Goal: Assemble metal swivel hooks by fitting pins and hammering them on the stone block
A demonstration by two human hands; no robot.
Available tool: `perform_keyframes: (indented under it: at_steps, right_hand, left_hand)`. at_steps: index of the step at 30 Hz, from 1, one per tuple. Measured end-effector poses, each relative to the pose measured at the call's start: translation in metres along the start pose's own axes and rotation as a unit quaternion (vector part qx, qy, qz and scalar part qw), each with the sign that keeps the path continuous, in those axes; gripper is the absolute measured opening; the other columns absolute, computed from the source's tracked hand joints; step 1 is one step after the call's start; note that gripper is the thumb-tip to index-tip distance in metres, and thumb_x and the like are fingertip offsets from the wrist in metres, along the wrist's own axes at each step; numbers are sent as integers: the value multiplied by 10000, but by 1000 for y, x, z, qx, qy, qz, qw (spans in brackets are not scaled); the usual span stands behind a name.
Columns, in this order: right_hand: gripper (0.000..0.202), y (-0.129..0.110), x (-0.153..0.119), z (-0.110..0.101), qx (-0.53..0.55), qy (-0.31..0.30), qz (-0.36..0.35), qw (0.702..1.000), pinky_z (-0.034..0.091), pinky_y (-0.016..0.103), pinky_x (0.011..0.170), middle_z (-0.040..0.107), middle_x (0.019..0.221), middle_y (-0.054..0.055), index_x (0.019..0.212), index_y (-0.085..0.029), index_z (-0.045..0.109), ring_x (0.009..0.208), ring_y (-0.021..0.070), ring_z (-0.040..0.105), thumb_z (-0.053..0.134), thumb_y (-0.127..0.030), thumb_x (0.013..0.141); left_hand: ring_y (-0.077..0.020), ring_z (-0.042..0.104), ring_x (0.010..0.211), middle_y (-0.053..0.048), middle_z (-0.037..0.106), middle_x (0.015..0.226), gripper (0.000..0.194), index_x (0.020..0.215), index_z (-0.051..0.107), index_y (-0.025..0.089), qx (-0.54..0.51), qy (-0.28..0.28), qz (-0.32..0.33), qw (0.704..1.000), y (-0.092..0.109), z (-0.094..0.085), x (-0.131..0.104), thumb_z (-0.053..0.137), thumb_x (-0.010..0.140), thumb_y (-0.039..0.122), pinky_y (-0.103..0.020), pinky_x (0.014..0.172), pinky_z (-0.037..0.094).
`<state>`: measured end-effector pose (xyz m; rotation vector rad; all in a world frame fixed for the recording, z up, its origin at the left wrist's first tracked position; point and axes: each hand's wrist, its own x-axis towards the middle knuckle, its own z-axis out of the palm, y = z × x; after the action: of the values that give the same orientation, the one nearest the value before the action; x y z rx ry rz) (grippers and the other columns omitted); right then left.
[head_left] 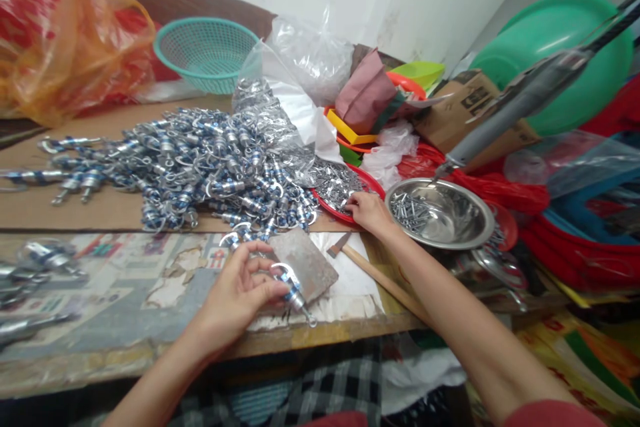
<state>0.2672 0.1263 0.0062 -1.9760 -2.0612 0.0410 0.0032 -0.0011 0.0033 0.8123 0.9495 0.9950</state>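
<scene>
Head cam: our left hand [243,288] pinches a hook bolt [294,292] by the tabletop's [120,320] near edge; our right hand [370,212] dips into the red dish [330,209], grip unclear. Looks like we're picking out bits [334,180], so probably needs a neat pinch.

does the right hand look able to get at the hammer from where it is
Probably yes: the right hand is just above the hammer, whose head and most of its handle lie uncovered; only the handle's end seems hidden under the right forearm.
</scene>
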Motion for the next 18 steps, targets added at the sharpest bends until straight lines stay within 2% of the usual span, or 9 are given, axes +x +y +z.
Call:
perform_keyframes:
  at_steps: [3, 5, 9, 10, 12, 14, 16, 18]
  right_hand:
    - [179, -3, -5, -5, 52, 47, -3, 998, 445, 331, 807, 681, 894, 83, 905, -165, 662, 869, 209, 615, 540, -124, 781]
    - [221, -14, -13, -12, 96, 67, -15, 993, 446, 328, 831, 677, 941, 94, 960, -146, 655, 892, 199, 616, 518, -108, 791]
    - [178, -59, -52, -24, 195, 49, -74, 977, 494, 246, 740, 701, 868, 24, 873, -189, 685, 802, 136, 646, 524, -143, 812]
    - [156, -71, -64, -25, 231, 37, -94, 968, 504, 226, 701, 707, 830, 5, 850, -197, 686, 759, 122, 652, 544, -153, 805]
    - [119, -93, -88, -23, 346, 11, -147, 927, 514, 219, 655, 713, 752, 5, 790, -183, 696, 683, 119, 657, 586, -141, 773]
    - [145, -106, -104, -16, 419, 11, -204, 885, 522, 222, 657, 719, 744, 28, 752, -169, 708, 684, 127, 666, 579, -105, 764]
    - [178, -110, -113, -8, 429, 40, -249, 867, 521, 218, 651, 717, 755, 52, 745, -155, 717, 693, 129, 663, 557, -81, 770]
    - [186, -109, -117, -3, 392, 80, -285, 871, 511, 219, 624, 703, 748, 65, 760, -142, 719, 678, 130, 644, 545, -81, 782]
  left_hand:
    - [-142, 624, 595, 60, 585, 721, 533, 957, 398, 226, 1, 3, -5, 1000, 0, 0, -1, 748, 559, 166, -323, 558, 560]
    - [-138, 621, 595, 58, 591, 719, 528, 958, 402, 223, 1, 3, -4, 1000, 0, -1, -1, 748, 564, 167, -317, 558, 560]
    - [-139, 625, 594, 52, 610, 713, 529, 964, 408, 221, -1, -2, -3, 1000, -1, -2, -1, 754, 568, 166, -308, 556, 558]
    - [-138, 626, 596, 51, 613, 708, 527, 965, 411, 221, -1, -2, -4, 1000, -1, -3, 0, 754, 569, 162, -306, 559, 558]
    - [-139, 627, 596, 52, 619, 699, 522, 967, 413, 220, 0, -5, -5, 1000, -2, -3, 0, 750, 573, 155, -306, 562, 559]
    - [-143, 630, 598, 49, 626, 699, 517, 969, 413, 220, -1, -9, -1, 1000, -2, -3, 0, 744, 578, 150, -309, 562, 558]
    - [-142, 629, 590, 48, 631, 699, 513, 966, 412, 220, -3, -10, 5, 1000, -2, -2, 0, 740, 579, 147, -307, 555, 556]
    - [-137, 622, 578, 52, 629, 690, 509, 959, 412, 222, -10, -8, 5, 1000, -2, -1, 0, 740, 577, 145, -303, 546, 555]
